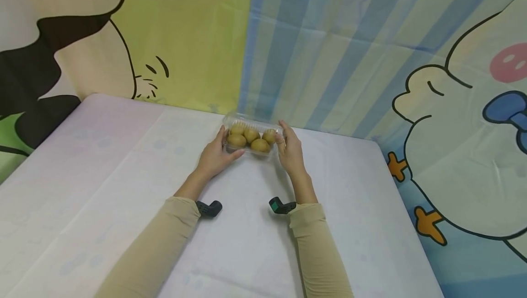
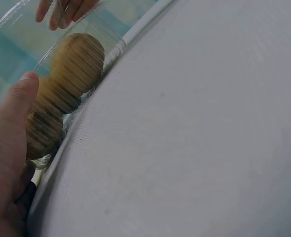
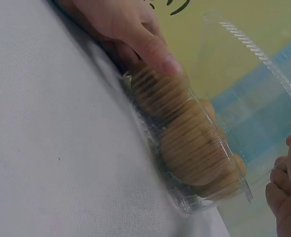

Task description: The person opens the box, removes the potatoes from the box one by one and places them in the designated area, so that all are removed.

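While your sleeves lie on the white table, your left hand sits at the left end of the clear box, thumb stretched along its near side and fingers wrapped round the end, so it grasps the box. From the left wrist view that thumb presses against the ribbed plastic, with brown kiwis just behind the wall.

Moving right, the box rests on the table near its far edge, close to the cartoon cloth that hangs behind it. It holds about five kiwis, packed touching one another in two rows. Its lid stands partly raised, as the right wrist view shows, with the hinge side away from you. In that same view your left thumb lies on the box's front wall above the fruit.

Further right, your right hand meets the right end of the box. Its fingers are curled onto the end and rim, gripping it, and the thumb side faces you. A small dark camera is strapped at each wrist, the left one and the right one, both just above the table.
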Action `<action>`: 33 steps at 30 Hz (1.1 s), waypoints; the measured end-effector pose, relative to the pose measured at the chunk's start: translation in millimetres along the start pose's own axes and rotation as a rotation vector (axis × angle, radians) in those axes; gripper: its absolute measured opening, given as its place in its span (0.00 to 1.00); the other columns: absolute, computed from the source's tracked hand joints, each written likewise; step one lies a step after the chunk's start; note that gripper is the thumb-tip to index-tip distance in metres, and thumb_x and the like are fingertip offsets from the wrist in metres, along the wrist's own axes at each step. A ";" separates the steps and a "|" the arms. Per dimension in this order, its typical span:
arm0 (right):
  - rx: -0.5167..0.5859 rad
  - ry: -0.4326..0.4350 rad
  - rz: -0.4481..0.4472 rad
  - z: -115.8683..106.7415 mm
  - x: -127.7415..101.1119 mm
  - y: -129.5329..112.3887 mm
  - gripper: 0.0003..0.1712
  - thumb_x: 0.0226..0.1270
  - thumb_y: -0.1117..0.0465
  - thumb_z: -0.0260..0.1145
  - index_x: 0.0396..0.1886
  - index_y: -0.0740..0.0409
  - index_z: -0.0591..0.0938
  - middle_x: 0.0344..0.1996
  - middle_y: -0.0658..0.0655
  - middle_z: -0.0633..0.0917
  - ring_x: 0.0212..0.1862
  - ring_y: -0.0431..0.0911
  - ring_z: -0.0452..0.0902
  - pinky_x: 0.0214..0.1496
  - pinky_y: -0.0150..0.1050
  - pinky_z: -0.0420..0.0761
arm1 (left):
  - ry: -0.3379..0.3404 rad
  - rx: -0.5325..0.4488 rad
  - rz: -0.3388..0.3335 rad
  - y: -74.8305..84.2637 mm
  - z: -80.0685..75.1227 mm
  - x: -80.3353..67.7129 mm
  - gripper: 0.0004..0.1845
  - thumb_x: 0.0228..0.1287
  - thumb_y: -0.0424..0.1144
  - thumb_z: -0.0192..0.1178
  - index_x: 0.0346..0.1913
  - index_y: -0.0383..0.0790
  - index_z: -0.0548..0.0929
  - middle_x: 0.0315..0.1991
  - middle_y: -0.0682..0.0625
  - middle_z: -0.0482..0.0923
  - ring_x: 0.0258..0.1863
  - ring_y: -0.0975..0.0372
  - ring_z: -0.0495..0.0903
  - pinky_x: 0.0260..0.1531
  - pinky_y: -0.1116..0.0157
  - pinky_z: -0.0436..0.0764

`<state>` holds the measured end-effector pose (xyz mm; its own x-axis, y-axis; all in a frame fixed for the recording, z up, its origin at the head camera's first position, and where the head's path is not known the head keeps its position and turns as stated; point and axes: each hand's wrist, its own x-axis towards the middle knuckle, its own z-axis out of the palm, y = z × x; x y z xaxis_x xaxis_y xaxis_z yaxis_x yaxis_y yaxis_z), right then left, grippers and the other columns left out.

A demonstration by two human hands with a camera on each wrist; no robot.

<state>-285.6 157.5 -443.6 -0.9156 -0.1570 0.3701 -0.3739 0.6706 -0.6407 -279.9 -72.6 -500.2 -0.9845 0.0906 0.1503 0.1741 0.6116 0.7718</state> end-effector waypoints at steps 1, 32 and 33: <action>-0.003 -0.002 0.005 -0.3 -0.1 -0.1 0.40 0.61 0.37 0.38 0.68 0.53 0.58 0.66 0.57 0.63 0.63 0.55 0.64 0.61 0.47 0.70 | 0.000 0.001 0.004 0.0 -0.1 0.0 0.58 0.46 0.71 0.55 0.71 0.45 0.37 0.69 0.46 0.56 0.64 0.50 0.62 0.62 0.52 0.63; 0.364 0.038 0.128 -25.3 -4.8 -22.6 0.30 0.69 0.52 0.51 0.66 0.61 0.60 0.65 0.60 0.64 0.66 0.53 0.60 0.67 0.49 0.61 | 0.007 0.013 -0.005 2.3 -1.4 -2.2 0.58 0.45 0.72 0.55 0.71 0.46 0.39 0.68 0.48 0.57 0.65 0.51 0.62 0.63 0.53 0.63; 0.360 0.025 0.124 -23.5 -4.0 -19.2 0.31 0.68 0.52 0.52 0.66 0.60 0.60 0.65 0.59 0.64 0.66 0.52 0.60 0.67 0.48 0.62 | 0.007 0.015 -0.003 2.4 -1.3 -2.1 0.58 0.45 0.71 0.55 0.71 0.46 0.39 0.68 0.48 0.57 0.65 0.51 0.62 0.63 0.53 0.62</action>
<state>-271.3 162.2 -416.9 -0.9549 -0.0701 0.2886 -0.2928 0.3852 -0.8752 -277.4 -72.4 -497.9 -0.9849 0.0828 0.1523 0.1704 0.6233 0.7632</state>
